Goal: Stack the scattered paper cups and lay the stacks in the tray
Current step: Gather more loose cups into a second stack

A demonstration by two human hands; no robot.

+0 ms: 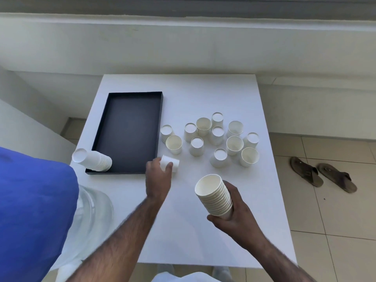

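My right hand [234, 216] grips a stack of several white paper cups [215, 195], mouth tilted up toward me. My left hand [158, 178] holds a single white cup [172, 163] lying on its side just right of the tray's near corner. The black tray [130, 131] lies on the left of the white table. One stack of cups [92, 159] lies on its side over the tray's near left corner, base pointing left. Several loose cups [215, 139] stand scattered on the table right of the tray, some upright, some upside down.
The white table [203, 90] ends near me at about the forearms. A blue cushion [34, 210] and a clear plastic object [91, 210] sit at the left. A pair of brown sandals [323, 174] lies on the tiled floor at the right.
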